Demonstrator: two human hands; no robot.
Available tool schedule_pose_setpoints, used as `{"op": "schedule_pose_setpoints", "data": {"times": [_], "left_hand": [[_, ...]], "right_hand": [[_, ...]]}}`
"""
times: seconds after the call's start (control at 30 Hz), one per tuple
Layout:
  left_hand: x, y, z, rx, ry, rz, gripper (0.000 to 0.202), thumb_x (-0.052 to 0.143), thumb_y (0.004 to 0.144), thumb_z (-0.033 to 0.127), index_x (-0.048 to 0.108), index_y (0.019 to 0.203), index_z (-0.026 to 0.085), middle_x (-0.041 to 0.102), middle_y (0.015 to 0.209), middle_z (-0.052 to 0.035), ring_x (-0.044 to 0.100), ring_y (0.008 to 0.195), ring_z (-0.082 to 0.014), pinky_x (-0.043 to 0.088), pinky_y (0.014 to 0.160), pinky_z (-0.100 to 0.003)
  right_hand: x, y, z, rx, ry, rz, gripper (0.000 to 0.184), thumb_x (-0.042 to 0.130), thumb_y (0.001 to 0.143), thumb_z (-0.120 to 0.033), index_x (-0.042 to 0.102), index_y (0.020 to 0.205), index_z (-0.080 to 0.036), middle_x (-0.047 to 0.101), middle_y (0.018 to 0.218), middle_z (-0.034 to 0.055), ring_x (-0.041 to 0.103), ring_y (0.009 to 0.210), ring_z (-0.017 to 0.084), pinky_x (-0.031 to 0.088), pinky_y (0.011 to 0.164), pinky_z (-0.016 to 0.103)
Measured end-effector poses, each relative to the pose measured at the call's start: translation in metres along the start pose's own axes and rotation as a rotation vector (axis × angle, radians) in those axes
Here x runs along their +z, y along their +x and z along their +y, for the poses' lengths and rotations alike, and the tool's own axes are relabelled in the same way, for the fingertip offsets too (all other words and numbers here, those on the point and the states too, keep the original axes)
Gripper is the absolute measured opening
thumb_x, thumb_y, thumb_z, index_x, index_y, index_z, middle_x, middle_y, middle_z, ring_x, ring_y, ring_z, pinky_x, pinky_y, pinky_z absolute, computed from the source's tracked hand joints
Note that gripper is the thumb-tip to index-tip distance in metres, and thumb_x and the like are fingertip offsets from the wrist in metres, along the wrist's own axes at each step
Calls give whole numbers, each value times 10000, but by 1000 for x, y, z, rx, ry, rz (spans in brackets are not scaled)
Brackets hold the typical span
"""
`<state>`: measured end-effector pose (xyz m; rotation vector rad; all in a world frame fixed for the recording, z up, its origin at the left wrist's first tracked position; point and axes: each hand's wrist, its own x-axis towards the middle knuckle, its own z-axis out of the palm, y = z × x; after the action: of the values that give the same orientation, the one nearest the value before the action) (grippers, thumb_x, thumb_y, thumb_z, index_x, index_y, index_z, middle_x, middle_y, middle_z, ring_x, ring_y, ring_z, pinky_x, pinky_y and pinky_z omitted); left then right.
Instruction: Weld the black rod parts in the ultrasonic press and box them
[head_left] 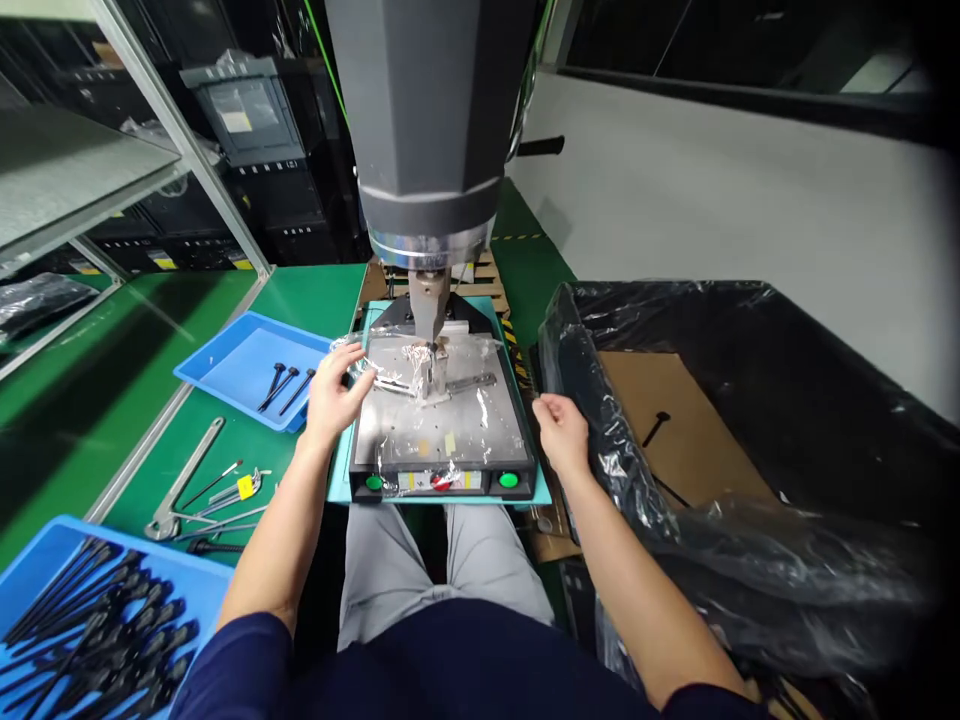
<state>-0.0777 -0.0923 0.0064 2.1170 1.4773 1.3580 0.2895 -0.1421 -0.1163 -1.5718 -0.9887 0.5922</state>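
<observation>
My left hand (335,397) is at the left edge of a press's metal base plate (405,432), its fingers stretched out and thumb apart. Clear plastic film (386,348) lies over the plate beside these fingers. To the right of the base, my right hand (564,432) is closed with its fingertips together, near the black-lined bin; whatever they may hold is too small to make out. Between the hands, the press's metal tip (430,315) points down at a small clamp-like fixture (433,378), with a small dark piece at its top.
A blue tray (225,362) at left holds several black stems with wide heads (288,388); more fill the near tray (206,577). A wrench (187,480) and hex keys lie between. At right, the plastic-lined bin (592,400) holds cardboard and stems. Green buttons (509,481) front the base.
</observation>
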Motion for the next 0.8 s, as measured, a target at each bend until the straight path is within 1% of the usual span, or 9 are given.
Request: {"op": "schedule_pose_setpoints", "data": {"times": [0.07,0.1,0.13,0.23,0.3,0.4,0.5,0.67,0.8], "left_hand": [[-7,-53,-15,-193,-50,158,333,562,893,399,648,1144,198,664,1183,-103,623,1115,-235,479,1013,-415],[-5,-82,-24,-300,-57,212,325,547,897,397,643,1129,190,673,1137,-105,643,1060,-225,510,964,-392],[0,-111,-32,-396,-54,226,321,552,890,392,639,1119,185,675,1112,-109,649,1036,-223,524,936,-381],[23,-183,-54,-564,34,165,396,626,825,355,607,1188,196,625,1218,-131,607,1130,-256,500,973,-401],[38,-210,-65,-627,64,118,503,679,777,344,580,1245,189,589,1266,-145,567,1195,-284,465,1016,-432],[49,-223,-78,-684,21,77,561,706,758,376,576,1261,163,598,1224,-143,583,1154,-287,453,1018,-448],[47,-222,-86,-661,-2,54,571,707,763,432,586,1254,168,606,1202,-132,601,1107,-274,465,992,-434],[44,-223,-92,-615,9,38,588,684,780,477,574,1275,180,598,1211,-132,591,1122,-284,464,986,-444],[45,-226,-92,-621,-29,25,603,672,792,476,549,1307,188,585,1231,-128,583,1136,-277,452,1001,-441]], "right_hand": [[-14,-46,27,-18,-147,-32,451,602,814,-547,620,1052,-164,667,1046,147,631,974,276,518,862,430],[-19,-65,39,-25,-211,-47,484,596,812,-553,615,1087,-155,648,1091,170,621,1011,294,525,850,436],[-23,-82,50,-25,-263,-78,532,592,809,-563,600,1139,-145,623,1138,188,605,1051,308,532,840,439],[-25,-110,77,-30,-358,-166,674,591,802,-593,521,1290,-134,563,1213,202,571,1109,324,539,840,446],[-22,-114,88,-38,-401,-184,710,596,796,-615,503,1320,-146,557,1205,190,573,1088,326,535,844,459],[-18,-112,97,-70,-432,-163,716,595,792,-641,517,1310,-153,564,1178,179,580,1044,329,526,846,476],[-17,-109,101,-88,-429,-156,699,589,799,-646,522,1306,-168,573,1166,168,587,1022,326,513,866,485],[-14,-109,103,-126,-458,-118,671,574,819,-610,523,1303,-148,575,1172,187,560,1100,360,464,950,518],[-17,-112,104,-115,-432,-181,672,567,831,-551,487,1351,-134,545,1236,193,553,1140,357,463,973,507]]}}
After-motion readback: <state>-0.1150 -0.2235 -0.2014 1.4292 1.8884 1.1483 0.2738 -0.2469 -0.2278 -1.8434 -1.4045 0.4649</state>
